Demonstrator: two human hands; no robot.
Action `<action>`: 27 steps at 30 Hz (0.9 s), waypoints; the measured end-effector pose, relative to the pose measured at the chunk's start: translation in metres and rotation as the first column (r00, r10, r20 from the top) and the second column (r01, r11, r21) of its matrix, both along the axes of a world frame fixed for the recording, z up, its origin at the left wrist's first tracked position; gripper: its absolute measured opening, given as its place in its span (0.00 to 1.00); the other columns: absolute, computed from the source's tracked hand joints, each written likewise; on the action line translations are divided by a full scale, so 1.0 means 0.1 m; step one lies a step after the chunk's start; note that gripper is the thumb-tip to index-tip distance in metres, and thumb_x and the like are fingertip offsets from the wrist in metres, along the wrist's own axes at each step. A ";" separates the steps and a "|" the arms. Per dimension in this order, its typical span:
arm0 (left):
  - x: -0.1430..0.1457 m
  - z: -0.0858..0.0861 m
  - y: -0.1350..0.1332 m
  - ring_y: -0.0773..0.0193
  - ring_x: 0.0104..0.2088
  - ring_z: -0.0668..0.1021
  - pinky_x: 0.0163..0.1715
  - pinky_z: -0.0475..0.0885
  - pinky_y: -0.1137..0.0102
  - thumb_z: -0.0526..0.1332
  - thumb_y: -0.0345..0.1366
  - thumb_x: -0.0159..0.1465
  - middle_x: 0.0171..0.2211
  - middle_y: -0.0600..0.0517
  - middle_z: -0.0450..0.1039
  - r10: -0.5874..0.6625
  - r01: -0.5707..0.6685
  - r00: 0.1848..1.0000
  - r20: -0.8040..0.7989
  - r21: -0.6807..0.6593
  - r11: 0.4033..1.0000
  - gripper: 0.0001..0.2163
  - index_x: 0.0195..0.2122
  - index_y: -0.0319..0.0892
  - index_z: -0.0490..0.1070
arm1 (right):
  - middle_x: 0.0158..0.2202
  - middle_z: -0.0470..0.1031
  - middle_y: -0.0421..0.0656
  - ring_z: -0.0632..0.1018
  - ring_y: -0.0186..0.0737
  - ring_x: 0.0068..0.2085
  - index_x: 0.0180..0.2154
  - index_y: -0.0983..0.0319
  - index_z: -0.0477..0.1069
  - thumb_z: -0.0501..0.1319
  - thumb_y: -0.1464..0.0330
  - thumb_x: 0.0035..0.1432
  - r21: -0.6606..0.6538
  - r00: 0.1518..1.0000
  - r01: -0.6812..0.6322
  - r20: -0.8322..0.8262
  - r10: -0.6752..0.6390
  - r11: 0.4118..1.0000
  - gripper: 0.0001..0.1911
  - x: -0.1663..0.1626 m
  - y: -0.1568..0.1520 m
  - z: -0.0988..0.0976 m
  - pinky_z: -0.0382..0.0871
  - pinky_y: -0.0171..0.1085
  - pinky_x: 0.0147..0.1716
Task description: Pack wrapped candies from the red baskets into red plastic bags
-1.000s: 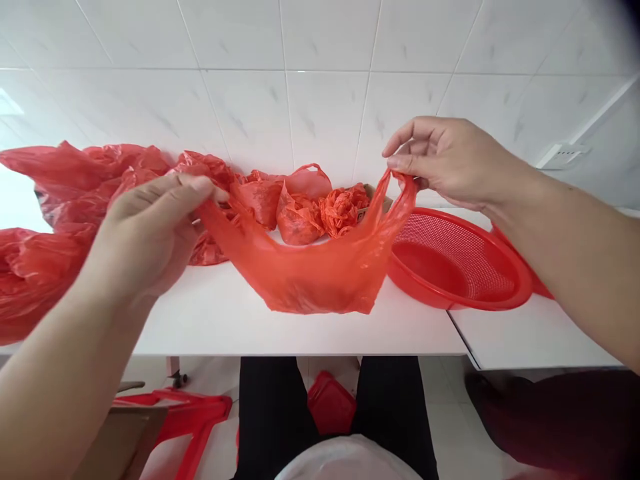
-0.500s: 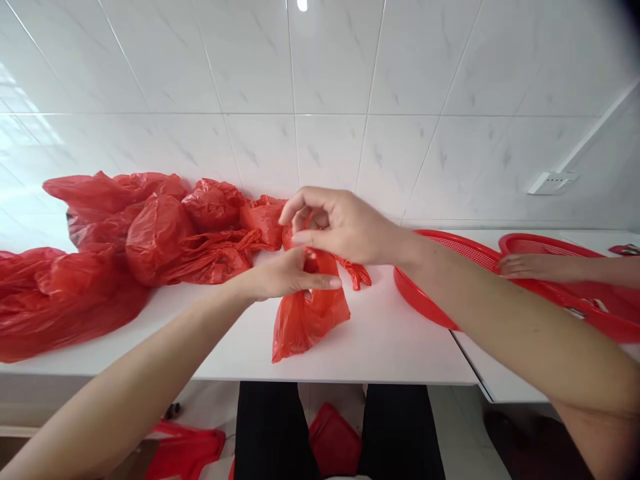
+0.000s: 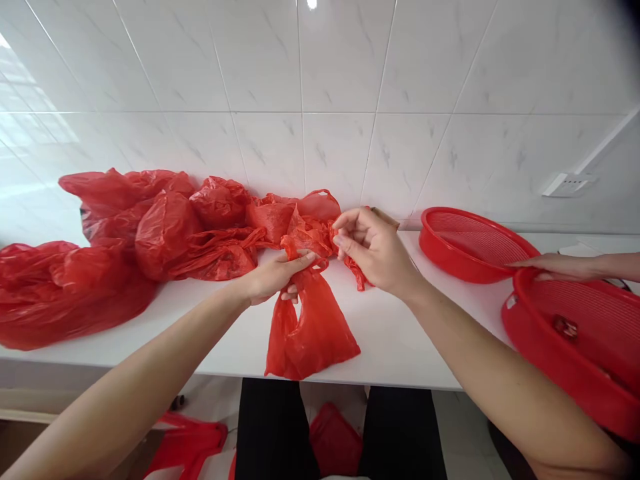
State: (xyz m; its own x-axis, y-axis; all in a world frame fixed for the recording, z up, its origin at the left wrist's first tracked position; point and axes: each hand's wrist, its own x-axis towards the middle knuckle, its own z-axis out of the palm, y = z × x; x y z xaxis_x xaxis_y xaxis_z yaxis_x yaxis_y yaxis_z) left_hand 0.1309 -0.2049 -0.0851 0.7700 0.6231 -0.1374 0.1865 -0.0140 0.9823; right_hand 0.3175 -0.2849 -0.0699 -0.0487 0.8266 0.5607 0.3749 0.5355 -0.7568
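Note:
A thin red plastic bag (image 3: 320,327) hangs over the front of the table, its lower end spread at the table edge. My left hand (image 3: 277,277) is closed around its gathered upper part, thumb on top. My right hand (image 3: 373,250) is raised to the right, fingers curled and thumb close to the index finger. Red plastic shows at its fingertips; whether they pinch it or it lies behind them I cannot tell. Just behind both hands sits a crumpled red bag (image 3: 307,230), and knotted red plastic (image 3: 356,272) lies under my right hand.
Filled red bags (image 3: 165,233) line the wall to the left, with a large one (image 3: 70,300) nearer. Two red baskets (image 3: 450,267) stand at the right, where another person's hand (image 3: 560,265) touches the rim of the nearer one. A red stool (image 3: 195,440) is below the table.
My hands have moved apart, the right one going right. The red bag hangs lower and spreads wider. At the right, the baskets have been shifted by the other person's hand.

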 end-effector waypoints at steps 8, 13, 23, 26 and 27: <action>-0.02 0.04 0.02 0.74 0.17 0.60 0.26 0.67 0.71 0.56 0.49 0.67 0.24 0.54 0.74 -0.043 0.038 0.996 0.082 0.065 0.997 0.16 0.29 0.42 0.68 | 0.36 0.72 0.39 0.74 0.35 0.36 0.38 0.59 0.69 0.62 0.66 0.59 -0.130 0.995 0.028 0.095 -0.016 0.991 0.05 -0.07 -0.02 -0.17 0.69 0.37 0.37; -0.05 0.00 0.06 0.71 0.21 0.68 0.27 0.69 0.70 0.61 0.47 0.64 0.24 0.54 0.70 -0.076 0.071 0.993 0.089 0.060 0.996 0.15 0.28 0.40 0.72 | 0.32 0.72 0.38 0.74 0.34 0.34 0.35 0.58 0.67 0.60 0.69 0.61 -0.076 0.991 -0.133 -0.004 0.133 0.988 0.02 -0.17 -0.17 -0.19 0.69 0.36 0.37; 0.00 -0.04 -0.11 0.68 0.24 0.70 0.24 0.65 0.73 0.57 0.25 0.55 0.25 0.53 0.73 -0.045 0.118 0.991 -0.129 0.645 0.755 0.08 0.30 0.41 0.74 | 0.33 0.73 0.39 0.76 0.37 0.35 0.47 0.58 0.70 0.52 0.53 0.66 -0.299 0.967 -0.138 -0.245 0.064 0.944 0.18 -0.09 0.20 -0.67 0.71 0.38 0.39; 0.04 -0.14 -0.14 0.69 0.23 0.68 0.22 0.60 0.73 0.52 0.20 0.48 0.24 0.55 0.69 0.127 -0.021 0.990 -0.054 0.853 0.522 0.12 0.28 0.42 0.69 | 0.36 0.73 0.39 0.74 0.35 0.30 0.49 0.56 0.69 0.53 0.51 0.65 -0.344 0.934 -0.271 -0.319 0.159 0.899 0.20 -0.06 0.25 -0.82 0.72 0.38 0.37; 0.05 -0.17 -0.14 0.68 0.24 0.68 0.23 0.60 0.73 0.52 0.20 0.48 0.27 0.54 0.70 0.145 -0.053 0.989 -0.020 0.875 0.481 0.13 0.29 0.43 0.68 | 0.36 0.73 0.39 0.74 0.34 0.31 0.49 0.55 0.69 0.54 0.51 0.64 -0.337 0.926 -0.297 -0.330 0.183 0.894 0.19 -0.06 0.25 -0.85 0.71 0.38 0.37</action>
